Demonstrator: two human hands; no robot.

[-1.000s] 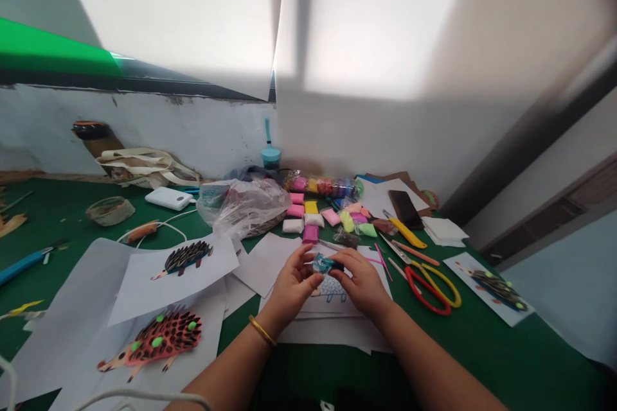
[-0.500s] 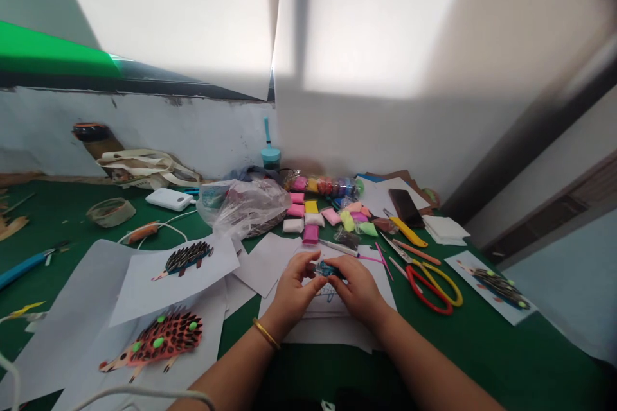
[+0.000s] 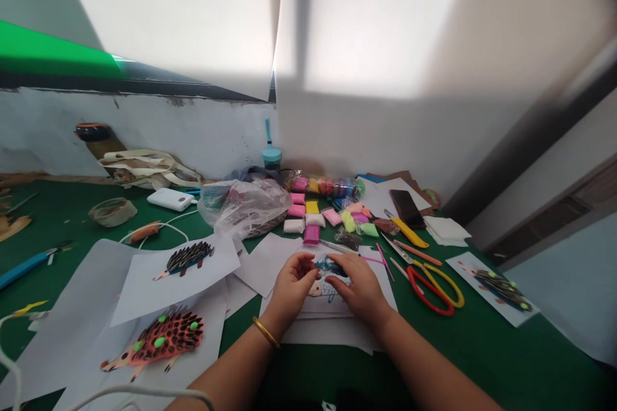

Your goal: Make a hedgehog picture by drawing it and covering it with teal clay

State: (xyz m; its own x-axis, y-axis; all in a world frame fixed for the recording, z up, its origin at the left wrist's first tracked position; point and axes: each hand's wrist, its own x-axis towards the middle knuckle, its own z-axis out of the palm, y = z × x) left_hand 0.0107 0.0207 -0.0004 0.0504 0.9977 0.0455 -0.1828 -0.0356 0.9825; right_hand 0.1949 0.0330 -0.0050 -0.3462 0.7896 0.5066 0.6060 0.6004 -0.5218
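Observation:
Between my two hands is a small blue clay packet (image 3: 328, 264) in a shiny, crinkled wrapper. My left hand (image 3: 291, 295) pinches its left end with thumb and curled fingers. On the other side, my right hand (image 3: 360, 289) has its fingers closed around the packet and hides part of it. Beneath them lies white paper (image 3: 328, 331) with a partly covered drawing (image 3: 319, 289), showing a peach-coloured head and blue outlines. Pink, yellow and white clay packets (image 3: 312, 234) sit just beyond the hands.
Red-and-yellow scissors (image 3: 434, 289) and a yellow cutter (image 3: 409, 232) lie to the right, near a phone (image 3: 407, 208). A plastic bag (image 3: 245, 205) stands behind. At left are hedgehog pictures (image 3: 159, 340), a white cable (image 3: 144, 390) and a tape roll (image 3: 112, 212).
My thumbs have moved apart and lower, uncovering more of the drawing below. The blue packet stays between both hands, and the view has shifted very slightly.

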